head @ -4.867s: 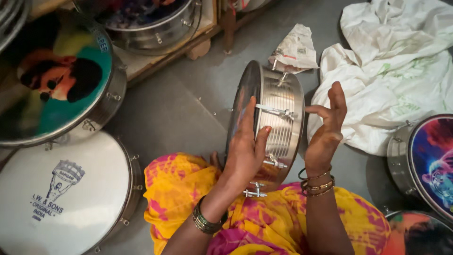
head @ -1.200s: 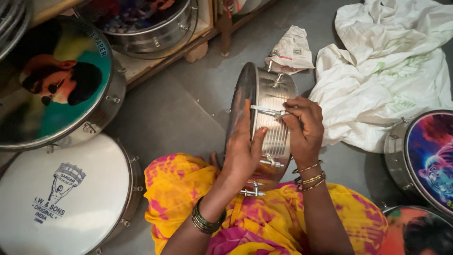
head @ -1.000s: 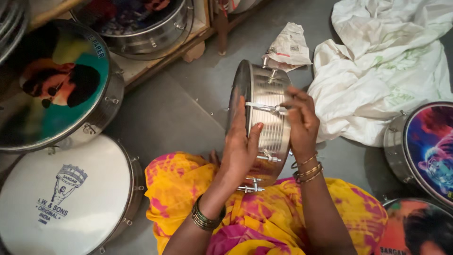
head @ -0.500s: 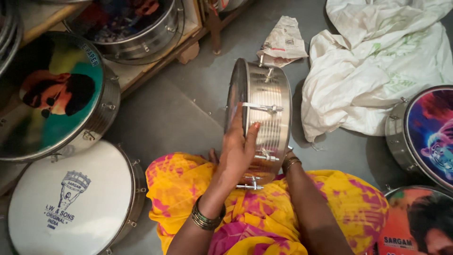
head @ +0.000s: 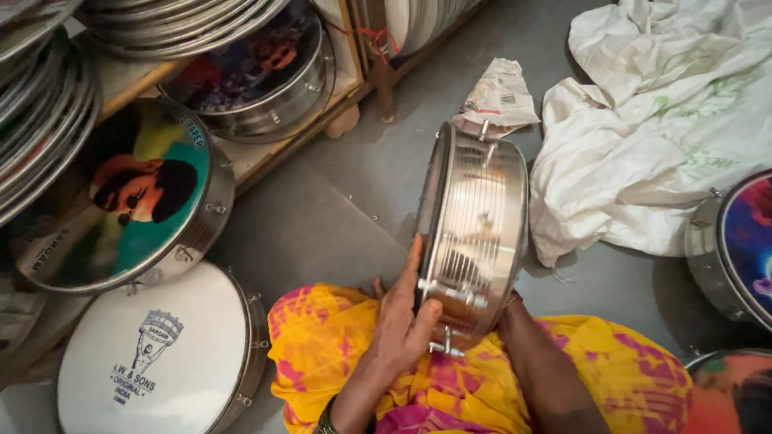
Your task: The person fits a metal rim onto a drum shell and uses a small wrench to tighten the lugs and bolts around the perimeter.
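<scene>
Head view, drum: a round steel-shelled frame drum point(head: 474, 233) with ribbed, shiny wall and bolt lugs, standing on edge over the lap.
Left hand point(head: 400, 321): fingers flat and spread against the drum's rim and face, steadying it.
Right hand: hidden behind the shell; only the forearm point(head: 539, 370) shows, grip cannot be told.
Lap: yellow and pink printed cloth point(head: 338, 354).
Floor point(head: 322, 225): smooth grey.
Around: white-skinned drum point(head: 153, 354), picture-printed drum point(head: 121, 201), crumpled white sacking point(head: 651, 120), folded newspaper point(head: 498, 96), wooden shelf point(head: 273, 145).
</scene>
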